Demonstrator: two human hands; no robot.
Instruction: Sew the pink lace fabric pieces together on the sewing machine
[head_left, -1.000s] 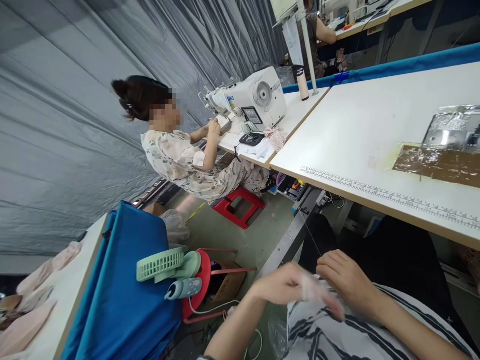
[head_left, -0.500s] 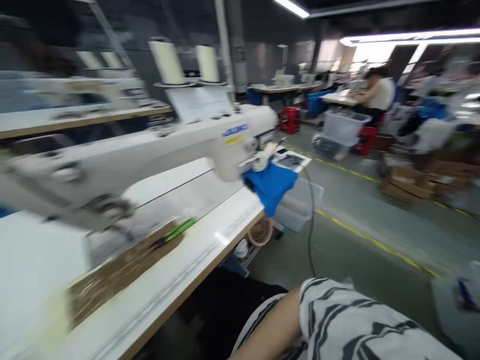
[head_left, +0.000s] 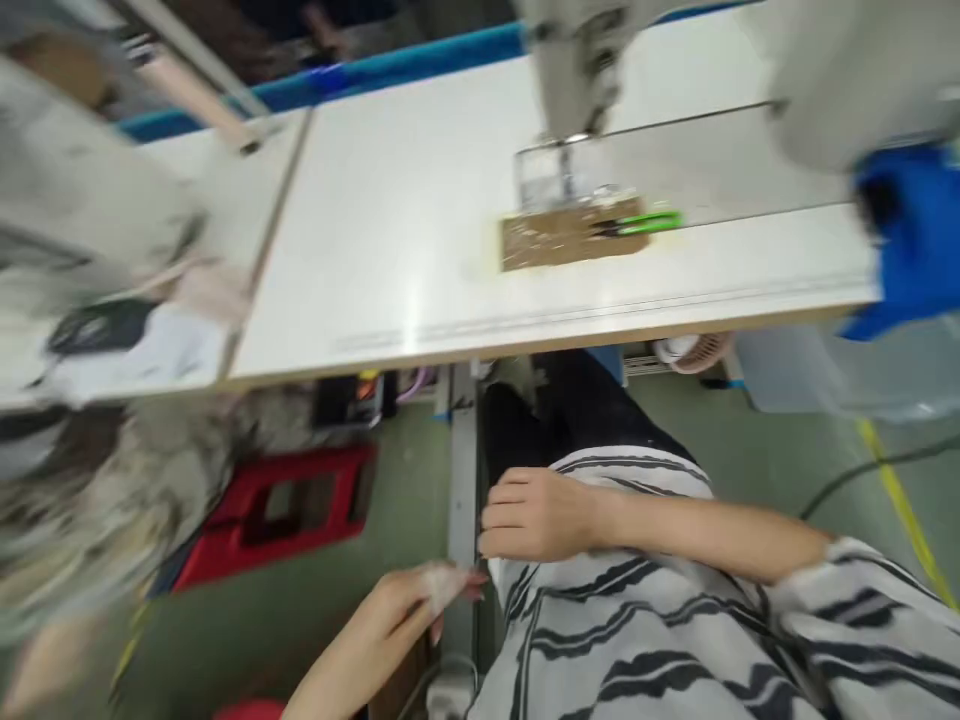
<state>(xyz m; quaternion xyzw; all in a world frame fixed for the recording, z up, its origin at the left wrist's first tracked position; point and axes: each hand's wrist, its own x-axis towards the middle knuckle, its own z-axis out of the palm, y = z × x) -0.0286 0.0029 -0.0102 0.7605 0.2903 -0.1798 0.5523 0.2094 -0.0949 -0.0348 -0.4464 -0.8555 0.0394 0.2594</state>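
My right hand (head_left: 532, 515) lies at my lap, back upward, fingers curled together; their tips and anything under them are hidden. To its left and a little lower, my left hand (head_left: 420, 595) hangs apart from it beside the seat, fingers loosely extended and slightly blurred. A whitish patch, like a wrap or tape, covers part of its thumb. Neither hand touches the sewing machine (head_left: 562, 70) on the white table (head_left: 390, 240) ahead. Green-handled thread snips (head_left: 649, 223) rest on a brown taped piece of cardboard (head_left: 555, 238) in front of the needle area.
Blue cloth (head_left: 919, 235) hangs over the table's right end, above a clear plastic bin (head_left: 802, 365). A red stool (head_left: 277, 520) stands on the floor at left, near blurred piled fabric (head_left: 127, 510). Another person's arm (head_left: 56, 655) shows at the lower left edge.
My view has swung left and down, from the room on the right to the table front and my lap. Both hands now show; earlier only an arm was visible.
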